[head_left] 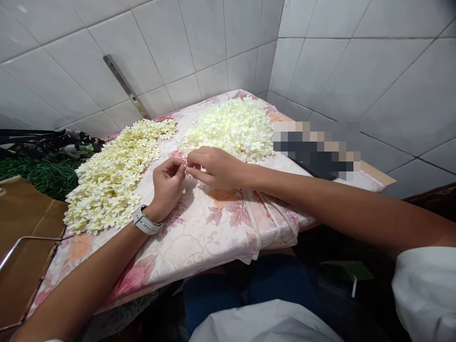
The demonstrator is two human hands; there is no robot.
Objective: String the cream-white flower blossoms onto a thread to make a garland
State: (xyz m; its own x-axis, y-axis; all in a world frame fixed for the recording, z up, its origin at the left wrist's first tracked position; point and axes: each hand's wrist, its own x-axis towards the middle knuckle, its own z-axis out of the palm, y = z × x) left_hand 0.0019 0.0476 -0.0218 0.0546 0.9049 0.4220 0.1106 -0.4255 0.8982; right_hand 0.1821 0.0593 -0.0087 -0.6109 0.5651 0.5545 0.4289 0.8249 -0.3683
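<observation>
My left hand (168, 183), with a pale watch (147, 221) on its wrist, is closed in a pinch, its fingertips meeting those of my right hand (217, 167). My right hand is also pinched; whatever lies between the fingertips is too small to name. Both hands are above the floral tablecloth (199, 237), between two heaps of flowers. The left heap of cream flowers (114, 175) spreads beside my left hand. Behind my right hand lies the other heap of paler flowers (231, 126), partly hidden by that hand.
A dark object (306, 161), partly pixelated, lies at the table's right. Brown cardboard (28, 247) and green strands (39, 175) are at the left. A metal strip (124, 85) leans on the tiled wall (206, 28) behind the table.
</observation>
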